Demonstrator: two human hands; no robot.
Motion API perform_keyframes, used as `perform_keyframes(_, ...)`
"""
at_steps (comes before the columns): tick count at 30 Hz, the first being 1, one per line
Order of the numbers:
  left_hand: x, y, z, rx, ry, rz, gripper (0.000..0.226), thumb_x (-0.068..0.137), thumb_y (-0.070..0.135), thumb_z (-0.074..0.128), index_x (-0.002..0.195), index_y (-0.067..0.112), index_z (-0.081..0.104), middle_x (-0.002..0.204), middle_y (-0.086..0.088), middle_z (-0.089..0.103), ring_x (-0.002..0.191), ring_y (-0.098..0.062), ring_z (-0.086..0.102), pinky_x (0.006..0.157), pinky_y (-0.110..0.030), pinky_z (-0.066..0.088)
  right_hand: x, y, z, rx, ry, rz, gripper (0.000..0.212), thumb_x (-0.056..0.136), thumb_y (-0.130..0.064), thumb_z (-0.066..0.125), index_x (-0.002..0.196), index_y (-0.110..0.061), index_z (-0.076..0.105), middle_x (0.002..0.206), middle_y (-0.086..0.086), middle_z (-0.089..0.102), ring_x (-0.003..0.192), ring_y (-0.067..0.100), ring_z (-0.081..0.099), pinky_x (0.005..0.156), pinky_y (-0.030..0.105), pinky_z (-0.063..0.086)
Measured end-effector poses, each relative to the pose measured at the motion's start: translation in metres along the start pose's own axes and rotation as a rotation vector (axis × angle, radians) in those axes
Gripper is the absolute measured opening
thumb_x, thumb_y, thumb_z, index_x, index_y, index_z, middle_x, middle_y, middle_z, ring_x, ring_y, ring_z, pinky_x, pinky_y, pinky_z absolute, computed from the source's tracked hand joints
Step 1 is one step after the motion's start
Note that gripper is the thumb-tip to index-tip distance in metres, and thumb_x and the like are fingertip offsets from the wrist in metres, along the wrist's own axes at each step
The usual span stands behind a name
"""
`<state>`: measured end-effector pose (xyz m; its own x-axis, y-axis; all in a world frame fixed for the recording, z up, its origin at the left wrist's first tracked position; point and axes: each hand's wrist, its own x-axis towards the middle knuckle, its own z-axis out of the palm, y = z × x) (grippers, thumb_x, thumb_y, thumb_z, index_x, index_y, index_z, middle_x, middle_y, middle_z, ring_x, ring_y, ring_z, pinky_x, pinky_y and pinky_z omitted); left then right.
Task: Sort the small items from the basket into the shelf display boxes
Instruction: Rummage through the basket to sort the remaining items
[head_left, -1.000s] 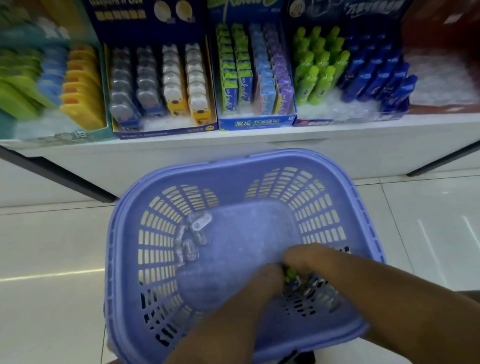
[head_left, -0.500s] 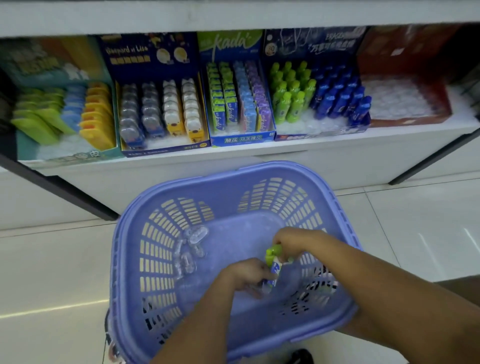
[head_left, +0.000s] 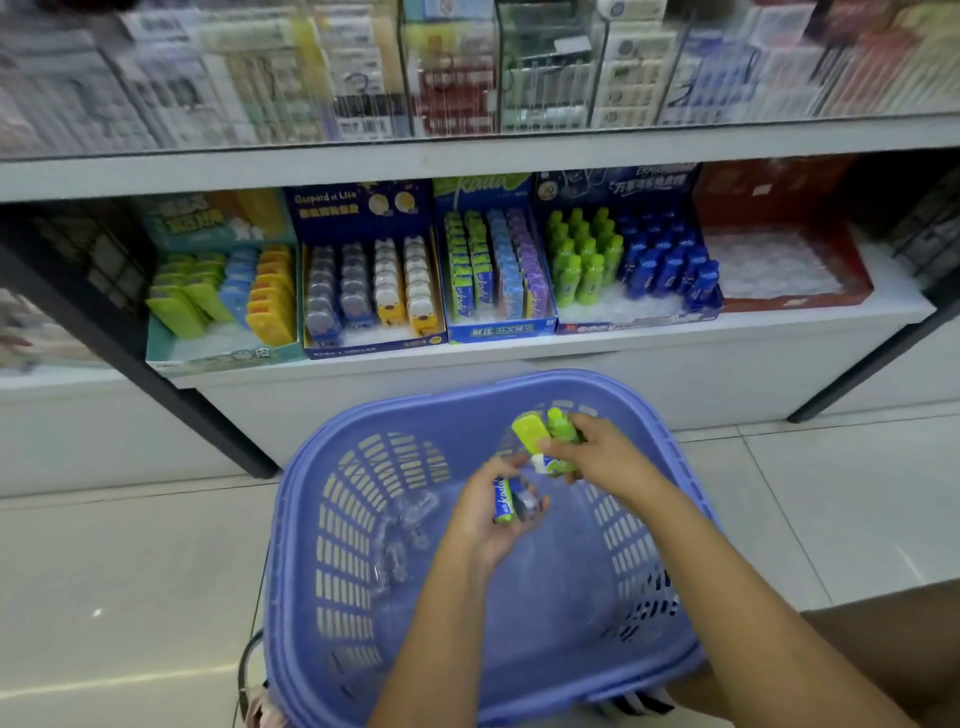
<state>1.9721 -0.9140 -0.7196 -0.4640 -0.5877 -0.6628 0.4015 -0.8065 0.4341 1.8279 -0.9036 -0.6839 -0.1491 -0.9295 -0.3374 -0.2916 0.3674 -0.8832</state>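
Both hands now raised over basket (head_left: 415, 415), up from its floor. Left hand (head_left: 488, 519) grips pack (head_left: 503, 500); right hand (head_left: 602, 460) grips green bottle (head_left: 563, 434). Pick done; boxes (head_left: 498, 330) behind basket next.

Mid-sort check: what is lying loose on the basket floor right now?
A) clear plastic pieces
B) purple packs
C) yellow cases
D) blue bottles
A: a few clear plastic pieces lie on the floor of the purple basket, to the left of the left hand.
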Motion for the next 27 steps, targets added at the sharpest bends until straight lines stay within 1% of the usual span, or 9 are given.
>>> perform_keyframes(3,-0.011,0.017,0.008,-0.116,-0.130,0.094,0.042,0.083,0.003,0.037,0.115,0.012,0.061,0.100,-0.012,0.068,0.075,-0.023,0.067,0.069,-0.033,0.056,-0.006,-0.008,0.013,0.151,0.056,-0.036,0.012,0.087,-0.012,0.064,0.097,-0.004,0.062,0.069,0.000,0.059,0.055,0.008,0.055,0.048,0.018,0.044)
perform_keyframes(6,-0.026,0.028,0.019,-0.136,-0.276,0.172,0.044,0.087,0.006,0.043,0.128,0.012,0.056,0.126,-0.015,0.062,0.100,-0.032,0.066,0.080,-0.043,0.057,-0.008,-0.017,0.027,0.049,0.246,-0.109,0.012,0.089,-0.024,0.063,0.080,-0.020,0.056,0.069,-0.009,0.055,0.063,0.004,0.052,0.059,0.019,0.042)
perform_keyframes(8,-0.033,0.034,0.026,-0.089,-0.292,0.238,0.034,0.093,0.009,0.044,0.124,0.014,0.058,0.120,-0.013,0.066,0.102,-0.032,0.067,0.082,-0.042,0.056,-0.013,-0.025,0.036,0.054,0.319,-0.164,0.014,0.090,-0.032,0.059,0.082,-0.021,0.056,0.074,-0.009,0.058,0.069,0.006,0.055,0.064,0.023,0.042)
perform_keyframes(12,-0.037,0.039,0.041,-0.040,-0.246,0.317,0.020,0.096,0.012,0.046,0.108,0.018,0.062,0.099,-0.005,0.073,0.084,-0.018,0.071,0.067,-0.028,0.055,-0.018,-0.041,0.046,0.072,0.412,-0.230,0.024,0.093,-0.037,0.051,0.099,-0.015,0.056,0.092,0.000,0.062,0.090,0.017,0.058,0.077,0.032,0.045)
perform_keyframes(16,-0.036,0.037,0.051,-0.048,-0.159,0.293,0.020,0.093,0.006,0.052,0.110,0.013,0.059,0.083,-0.004,0.072,0.069,-0.015,0.070,0.057,-0.024,0.055,-0.017,-0.055,0.037,0.014,0.531,-0.274,0.026,0.094,-0.035,0.050,0.094,-0.011,0.060,0.094,-0.002,0.042,0.101,0.021,0.045,0.092,0.032,0.037)
perform_keyframes(19,-0.032,0.034,0.055,-0.051,-0.065,0.241,0.020,0.091,0.002,0.054,0.104,0.015,0.061,0.079,-0.006,0.068,0.066,-0.017,0.067,0.060,-0.029,0.058,-0.008,-0.064,0.004,-0.060,0.554,-0.352,0.016,0.092,-0.033,0.055,0.083,-0.020,0.058,0.084,-0.002,0.044,0.085,0.015,0.048,0.078,0.026,0.037)
perform_keyframes(22,-0.029,0.034,0.056,-0.070,0.002,0.243,0.021,0.090,0.000,0.056,0.103,0.015,0.062,0.082,-0.010,0.066,0.069,-0.021,0.067,0.058,-0.032,0.059,0.010,-0.069,-0.045,-0.194,0.664,-0.378,0.020,0.088,-0.029,0.063,0.097,-0.011,0.059,0.085,0.007,0.059,0.073,0.019,0.055,0.067,0.029,0.040)
perform_keyframes(24,-0.029,0.037,0.055,-0.064,0.007,0.263,0.019,0.090,-0.001,0.055,0.100,0.014,0.063,0.082,-0.012,0.064,0.068,-0.022,0.069,0.055,-0.031,0.057,0.023,-0.075,-0.075,-0.207,0.741,-0.406,0.029,0.086,-0.025,0.067,0.107,-0.010,0.055,0.083,0.000,0.059,0.065,0.004,0.054,0.063,0.019,0.039)
perform_keyframes(27,-0.029,0.044,0.055,-0.065,-0.015,0.304,0.019,0.090,-0.003,0.053,0.097,0.012,0.063,0.079,-0.014,0.064,0.070,-0.023,0.069,0.055,-0.031,0.057,0.051,-0.088,-0.106,-0.355,0.678,-0.427,0.029,0.083,-0.020,0.070,0.109,-0.014,0.059,0.083,0.003,0.061,0.065,0.006,0.055,0.063,0.021,0.040)
